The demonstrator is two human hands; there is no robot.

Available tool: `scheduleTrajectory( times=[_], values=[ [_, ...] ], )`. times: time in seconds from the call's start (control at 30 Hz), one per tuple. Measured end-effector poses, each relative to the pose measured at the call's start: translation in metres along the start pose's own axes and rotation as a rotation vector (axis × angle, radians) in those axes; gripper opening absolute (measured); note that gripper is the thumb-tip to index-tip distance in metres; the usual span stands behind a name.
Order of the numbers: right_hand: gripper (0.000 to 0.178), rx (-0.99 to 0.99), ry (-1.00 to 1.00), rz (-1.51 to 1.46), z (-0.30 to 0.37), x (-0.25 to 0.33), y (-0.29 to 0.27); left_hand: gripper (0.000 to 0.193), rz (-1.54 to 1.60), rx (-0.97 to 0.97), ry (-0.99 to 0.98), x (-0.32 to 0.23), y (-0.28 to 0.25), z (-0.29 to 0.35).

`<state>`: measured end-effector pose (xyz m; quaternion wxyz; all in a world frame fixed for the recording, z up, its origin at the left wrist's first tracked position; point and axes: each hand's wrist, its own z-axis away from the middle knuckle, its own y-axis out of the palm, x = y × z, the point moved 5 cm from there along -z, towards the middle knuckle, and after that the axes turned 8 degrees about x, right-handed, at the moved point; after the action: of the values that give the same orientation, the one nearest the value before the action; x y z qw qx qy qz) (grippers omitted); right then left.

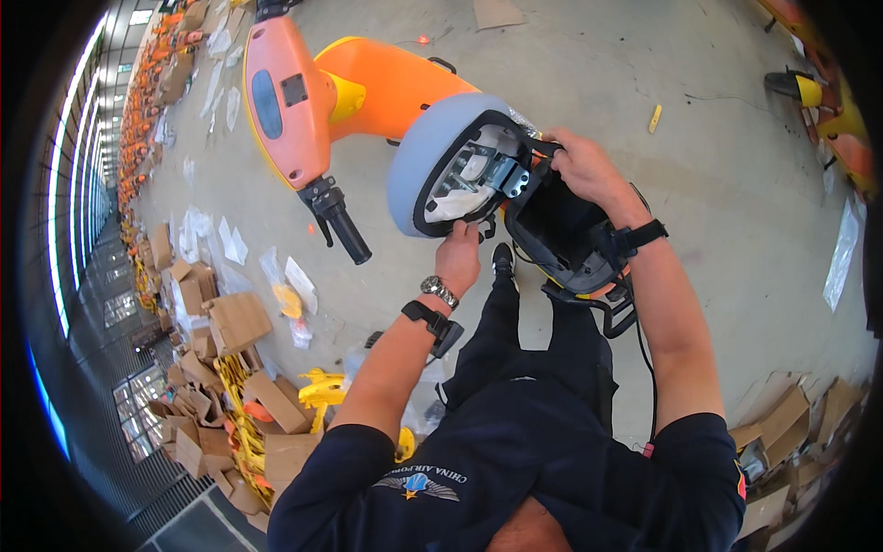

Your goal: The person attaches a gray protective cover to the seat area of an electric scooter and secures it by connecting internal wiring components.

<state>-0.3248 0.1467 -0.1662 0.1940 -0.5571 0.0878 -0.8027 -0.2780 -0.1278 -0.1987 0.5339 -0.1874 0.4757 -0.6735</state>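
Note:
An orange scooter point(395, 78) stands in front of me. Its grey seat point(400, 175) is tipped up, showing the underside with a metal hinge bracket point(510, 177). Below the bracket the black storage bin point(552, 225) lies open. My left hand point(457, 258) has its fingers curled at the seat's lower rim; whether it grips the rim or a small part there is hard to see. My right hand point(589, 168) is closed on a black piece at the far edge of the bin, partly hidden by the fingers.
The scooter's handlebar point(345, 225) points toward me on the left. Cardboard boxes point(235, 322) and yellow parts point(322, 391) lie at the lower left. More cardboard point(786, 419) is at the lower right. Another scooter point(842, 138) stands at the far right.

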Motion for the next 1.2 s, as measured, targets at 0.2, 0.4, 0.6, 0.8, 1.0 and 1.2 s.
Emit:
scheduleTrajectory(
  times=[0.2, 0.4, 0.6, 0.8, 1.0, 1.2],
  values=[
    [0.027, 0.087, 0.037, 0.27, -0.014, 0.0, 0.006, 0.022, -0.301, -0.073, 0.135, -0.007, -0.01, -0.012],
    [0.022, 0.068, 0.004, 0.214, -0.015, 0.008, 0.025, 0.007, -0.338, -0.065, 0.13, -0.004, -0.008, -0.02],
    [0.024, 0.06, -0.013, 0.21, -0.014, 0.006, 0.027, 0.005, -0.195, -0.088, 0.265, -0.009, -0.02, -0.018],
    [0.018, 0.09, -0.029, 0.353, 0.0, -0.008, 0.095, 0.008, 1.015, -0.251, -0.013, 0.012, -0.032, -0.037],
    [0.016, -0.035, -0.012, 0.03, -0.002, -0.018, 0.154, 0.012, 1.229, -0.371, -0.03, -0.002, -0.025, -0.047],
    [0.015, -0.116, 0.078, 0.093, 0.008, -0.06, 0.142, 0.01, 1.621, -0.502, -0.105, -0.016, -0.024, -0.054]
  ],
)
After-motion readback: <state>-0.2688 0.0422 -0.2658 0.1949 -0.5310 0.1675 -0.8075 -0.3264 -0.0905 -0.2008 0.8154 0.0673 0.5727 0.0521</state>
